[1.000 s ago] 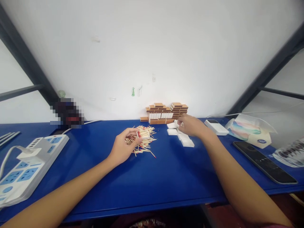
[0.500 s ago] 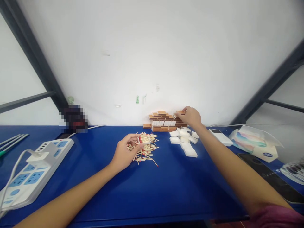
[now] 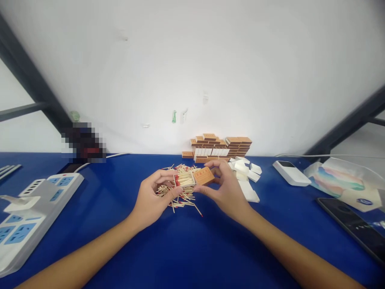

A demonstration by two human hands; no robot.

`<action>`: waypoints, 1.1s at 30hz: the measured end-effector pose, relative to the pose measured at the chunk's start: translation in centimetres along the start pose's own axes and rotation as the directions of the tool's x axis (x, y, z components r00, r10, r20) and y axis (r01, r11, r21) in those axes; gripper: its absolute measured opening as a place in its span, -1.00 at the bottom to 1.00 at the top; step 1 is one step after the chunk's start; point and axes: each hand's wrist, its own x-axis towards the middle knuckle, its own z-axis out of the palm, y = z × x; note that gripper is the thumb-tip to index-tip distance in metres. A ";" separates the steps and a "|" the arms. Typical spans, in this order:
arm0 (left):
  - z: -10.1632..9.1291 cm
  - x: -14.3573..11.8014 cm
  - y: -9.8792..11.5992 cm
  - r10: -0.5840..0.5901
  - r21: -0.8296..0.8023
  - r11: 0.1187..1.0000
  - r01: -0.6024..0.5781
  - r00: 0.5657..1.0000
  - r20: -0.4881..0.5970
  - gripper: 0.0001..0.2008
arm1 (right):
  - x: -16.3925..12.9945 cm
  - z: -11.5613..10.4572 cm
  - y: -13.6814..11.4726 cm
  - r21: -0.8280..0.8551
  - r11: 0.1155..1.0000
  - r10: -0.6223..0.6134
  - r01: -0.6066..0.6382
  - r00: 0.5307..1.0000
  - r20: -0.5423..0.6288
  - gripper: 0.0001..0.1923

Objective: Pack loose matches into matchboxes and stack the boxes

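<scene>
Though sleeve (image 3: pixel 203 176) print unreadable, right hand (image 3: pixel 226 190) grip clasps it; left hand (image 3: pixel 152 197) grip pinches tray (image 3: pixel 184 179).

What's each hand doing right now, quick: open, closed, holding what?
Left hand: closed on a white tray full of matches.
Right hand: closed on an orange matchbox sleeve, held against the tray's end.

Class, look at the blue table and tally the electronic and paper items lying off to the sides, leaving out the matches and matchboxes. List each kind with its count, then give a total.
Power strips: 1
White power bank-like devices: 1
Black phones: 1
Tissue packs: 1
Total: 4
</scene>
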 end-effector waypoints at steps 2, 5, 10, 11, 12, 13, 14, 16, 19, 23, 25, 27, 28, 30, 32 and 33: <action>0.0 -0.1 0.3 -0.018 -0.005 1.000 0.018 1.000 0.026 -0.59 | -0.2 0.2 0.2 0.027 1.000 0.011 -0.010 1.000 -0.028 -0.36; 0.1 -0.1 0.3 -0.039 0.028 0.999 0.038 0.998 0.041 -0.59 | -0.2 0.1 0.4 0.080 0.996 0.039 -0.038 0.999 -0.016 -0.35; 0.3 -0.3 0.0 -0.094 0.013 0.996 0.093 0.994 0.054 -0.59 | -1.0 0.5 0.1 0.062 0.991 0.118 -0.122 0.991 0.069 -0.41; 0.3 -0.3 0.0 -0.102 0.000 0.995 0.102 0.993 0.059 -0.58 | -1.1 0.5 0.0 0.041 0.991 0.126 -0.131 0.987 0.101 -0.43; 0.3 -0.3 0.1 -0.107 -0.012 0.994 0.108 0.992 0.068 -0.58 | -1.2 0.5 -0.1 0.022 0.991 0.129 -0.133 0.983 0.132 -0.46; 0.3 -0.3 0.1 -0.111 -0.023 0.993 0.114 0.991 0.079 -0.58 | -1.3 0.5 -0.2 0.013 0.991 0.130 -0.133 0.979 0.160 -0.48; 0.2 -0.3 0.2 -0.115 -0.034 0.992 0.119 0.989 0.092 -0.57 | -1.3 0.5 -0.3 0.021 0.991 0.125 -0.131 0.975 0.182 -0.50; 0.1 -0.2 0.2 -0.127 -0.074 0.988 0.136 0.984 0.124 -0.57 | -1.4 0.5 -0.3 0.088 0.986 0.121 -0.141 0.972 0.202 -0.51; 0.0 -0.1 0.2 -0.164 -0.176 0.965 0.196 0.970 0.180 -0.55 | -1.5 0.8 -0.2 0.217 0.959 0.132 -0.180 0.967 0.217 -0.50; 0.0 -0.1 0.3 -0.205 -0.253 0.929 0.272 0.943 0.263 -0.53 | -1.8 1.1 -0.4 0.200 0.962 0.134 -0.183 0.962 0.237 -0.53; 0.0 -0.1 0.4 -0.177 -0.182 0.957 0.227 0.950 0.257 -0.53 | -1.9 1.1 -0.8 0.116 0.982 0.110 -0.148 0.951 0.289 -0.54; 0.0 -0.1 0.5 -0.114 -0.048 0.991 0.127 0.971 0.211 -0.55 | -2.0 1.0 -1.3 0.056 0.992 0.084 -0.115 0.920 0.384 -0.51; 0.0 -0.1 0.6 -0.069 0.020 0.998 0.067 0.978 0.198 -0.57 | -2.0 0.9 -1.6 0.051 0.992 0.077 -0.111 0.893 0.443 -0.47; 0.0 -0.2 0.9 0.012 0.107 0.994 -0.036 0.976 0.216 -0.58 | -2.1 0.7 -2.0 0.079 0.988 0.068 -0.131 0.838 0.542 -0.35; 0.0 -0.2 1.3 0.059 0.148 0.983 -0.105 0.957 0.283 -0.58 | -2.2 0.5 -2.2 0.122 0.980 0.052 -0.156 0.799 0.598 -0.27; 0.0 -0.1 1.7 0.070 0.170 0.977 -0.129 0.946 0.316 -0.57 | -2.2 0.4 -2.2 0.142 0.976 0.047 -0.168 0.790 0.611 -0.27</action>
